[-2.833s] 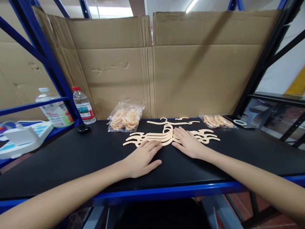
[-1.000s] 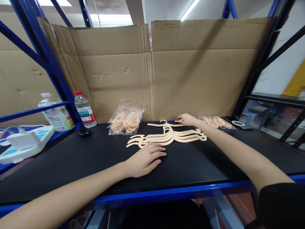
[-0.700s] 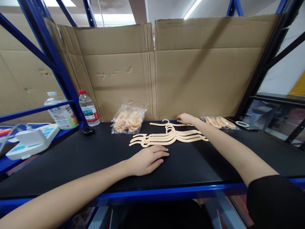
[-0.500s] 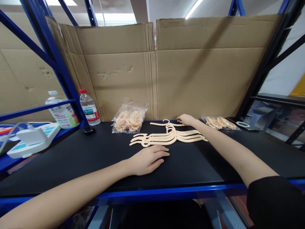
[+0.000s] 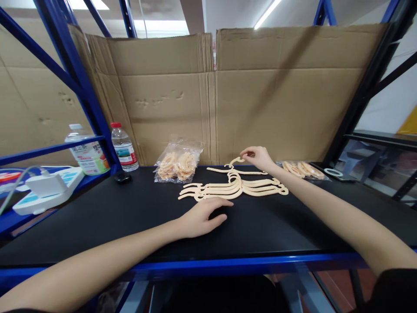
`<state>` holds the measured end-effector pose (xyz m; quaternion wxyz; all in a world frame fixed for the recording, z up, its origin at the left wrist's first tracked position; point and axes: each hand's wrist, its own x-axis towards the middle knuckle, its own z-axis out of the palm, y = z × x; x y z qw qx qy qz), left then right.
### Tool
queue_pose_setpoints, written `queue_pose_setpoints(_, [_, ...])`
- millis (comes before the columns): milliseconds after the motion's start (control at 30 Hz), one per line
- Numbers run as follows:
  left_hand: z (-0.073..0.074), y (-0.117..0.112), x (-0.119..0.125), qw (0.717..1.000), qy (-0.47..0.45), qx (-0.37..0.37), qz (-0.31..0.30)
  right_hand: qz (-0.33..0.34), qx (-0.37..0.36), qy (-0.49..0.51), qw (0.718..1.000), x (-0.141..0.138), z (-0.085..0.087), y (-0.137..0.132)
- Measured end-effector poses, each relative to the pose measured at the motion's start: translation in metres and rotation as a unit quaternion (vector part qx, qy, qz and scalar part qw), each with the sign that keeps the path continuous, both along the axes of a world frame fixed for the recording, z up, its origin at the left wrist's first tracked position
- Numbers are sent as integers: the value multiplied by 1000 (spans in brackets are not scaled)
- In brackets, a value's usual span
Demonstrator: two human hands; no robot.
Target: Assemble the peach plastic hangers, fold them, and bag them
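Several cream plastic clothes hangers (image 5: 224, 190) lie overlapping in a row on the black table, their hooks bunched near the middle. At the far end of the row, my right hand (image 5: 259, 157) pinches a cream hanger (image 5: 237, 161) by one end, with a short curved part raised off the table. In front of the row, my left hand (image 5: 203, 217) rests on the table, thumb and fingers apart and nothing in it. Its fingertips are close to the nearest hanger.
A clear bag of cream parts (image 5: 178, 163) stands behind the hangers on the left, another flat bag (image 5: 301, 169) on the right. A phone with a white ring (image 5: 333, 172), water bottle (image 5: 124, 148), black mouse (image 5: 122, 177) and power strip (image 5: 48, 191) are around. A cardboard wall (image 5: 276, 95) closes the back.
My right hand has risen slightly and moved a little left, lifting the end of a hanger. My left thumb has spread from the fingers, with the hand staying in place.
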<state>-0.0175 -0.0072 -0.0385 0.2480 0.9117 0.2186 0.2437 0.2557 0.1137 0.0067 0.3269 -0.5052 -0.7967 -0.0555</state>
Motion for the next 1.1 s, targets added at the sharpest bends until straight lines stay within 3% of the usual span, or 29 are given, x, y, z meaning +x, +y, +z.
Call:
queue_pose_setpoints(33, [0,0,2,998,-33,-46,16,34,-12,95,995,-8,2,-11])
queue_pose_setpoints(100, [-2,2,4,983,-104,-142,46,125,-62,265,954,-28,2,-38])
queue_pose_setpoints(167, [-2,5,6,958,-177,-217,71,190,-112,336,916,-48,-2,-67])
queue_pose_setpoints(267, [-1,7,6,920,-261,-268,113,245,-187,342,888,-75,-11,-101])
queue_pose_setpoints(400, [5,5,5,904,-299,-275,134,278,-240,306,878,-91,-20,-116])
queue_pose_setpoints(533, [8,5,4,882,-333,-302,145,256,-195,270,907,-83,-16,-99])
queue_pose_setpoints(633, [6,8,3,871,-344,-315,154,194,-117,226,948,-63,-10,-69])
queue_pose_setpoints(733, [4,12,2,874,-338,-307,165,93,-57,57,992,-34,-12,-32])
queue_pose_setpoints(767, [4,13,1,874,-340,-301,171,46,-53,-6,997,-24,-14,-20])
queue_pose_setpoints(900, [4,15,0,871,-350,-289,189,-17,-86,-30,996,8,-30,15])
queue_pose_setpoints(1100, [6,15,-3,869,-343,-289,208,-14,-136,-20,990,20,-46,29])
